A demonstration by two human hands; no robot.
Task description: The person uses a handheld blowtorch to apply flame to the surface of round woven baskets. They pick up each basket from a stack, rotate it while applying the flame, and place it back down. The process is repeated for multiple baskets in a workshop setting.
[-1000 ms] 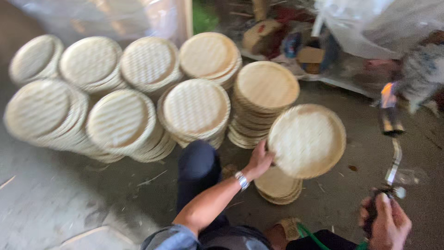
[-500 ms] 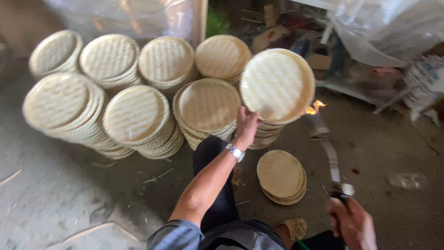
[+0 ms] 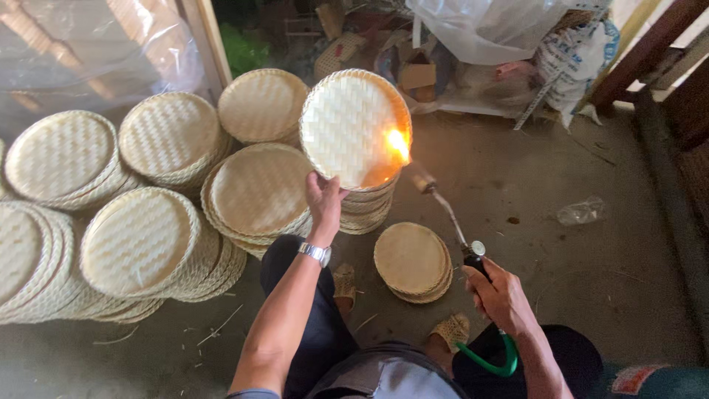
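Left hand [image 3: 325, 198] pinches lower rim of a round woven tray [image 3: 354, 127], held up tilted above the stacks [image 3: 258, 193] on the floor. Right hand [image 3: 498, 292] fisted around a torch [image 3: 450, 218]; flame [image 3: 399, 144] touches the tray's right side. Small stack [image 3: 411, 260] between the feet.

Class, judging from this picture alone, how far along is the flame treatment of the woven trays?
Possibly done: a short stack of trays by the feet. In hand: the left hand holds up a round woven tray while the right hand aims a gas torch, flame at its rim. Which of the tall stacks remain is unclear.
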